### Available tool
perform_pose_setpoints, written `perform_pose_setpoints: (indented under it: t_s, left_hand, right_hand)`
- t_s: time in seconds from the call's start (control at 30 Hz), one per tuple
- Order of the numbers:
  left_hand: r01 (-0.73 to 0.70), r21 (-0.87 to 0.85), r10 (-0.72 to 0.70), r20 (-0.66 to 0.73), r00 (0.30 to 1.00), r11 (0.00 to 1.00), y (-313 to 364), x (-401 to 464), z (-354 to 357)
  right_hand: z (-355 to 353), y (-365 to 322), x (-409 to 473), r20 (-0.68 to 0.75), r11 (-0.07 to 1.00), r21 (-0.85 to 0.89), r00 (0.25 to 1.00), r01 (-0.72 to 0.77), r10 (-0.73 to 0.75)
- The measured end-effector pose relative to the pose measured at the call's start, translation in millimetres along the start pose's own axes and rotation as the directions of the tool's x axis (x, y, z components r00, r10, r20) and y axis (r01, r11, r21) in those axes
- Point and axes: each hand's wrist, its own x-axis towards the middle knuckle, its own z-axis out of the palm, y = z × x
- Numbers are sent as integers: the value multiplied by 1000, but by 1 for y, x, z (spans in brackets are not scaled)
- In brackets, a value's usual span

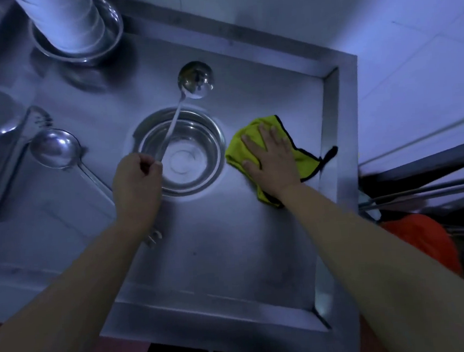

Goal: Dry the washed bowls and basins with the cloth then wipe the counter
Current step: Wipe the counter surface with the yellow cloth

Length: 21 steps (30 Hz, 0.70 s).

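Pressing flat, right hand (272,156) covers cloth (304,161); left hand (137,180) grips ladle (194,80).

Dim bluish light, soft blur, wide-angle bending at edges.

I see a second ladle (56,151) lying bowl-up at left, beside metal tongs (7,154). An orange object (422,240) sits off the right edge.

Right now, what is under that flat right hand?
The right hand lies flat on a yellow cloth, which rests on the steel counter. The counter patch beneath the cloth is covered, so its state cannot be seen.
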Motion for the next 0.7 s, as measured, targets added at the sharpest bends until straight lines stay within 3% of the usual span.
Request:
perform_pose_setpoints:
  t_s: [0.1, 0.37, 0.5, 0.7]
  left_hand:
    - [37, -20, -37, 11, 999, 999, -3, 6, -18]
    - [66, -33, -63, 82, 995, 997, 1, 11, -39]
    - [46, -46, -41, 101, 994, 998, 9, 17, -28]
    - [105, -65, -102, 41, 994, 992, 17, 29, -4]
  right_hand:
    - [7, -35, -50, -11, 998, 60, 1000, -21, 22]
    - [38, -121, -147, 44, 985, 78, 987, 153, -156]
    - [28, -100, -113, 42, 979, 61, 980, 193, -196]
    - [3, -47, 11, 77, 990, 21, 987, 140, -141]
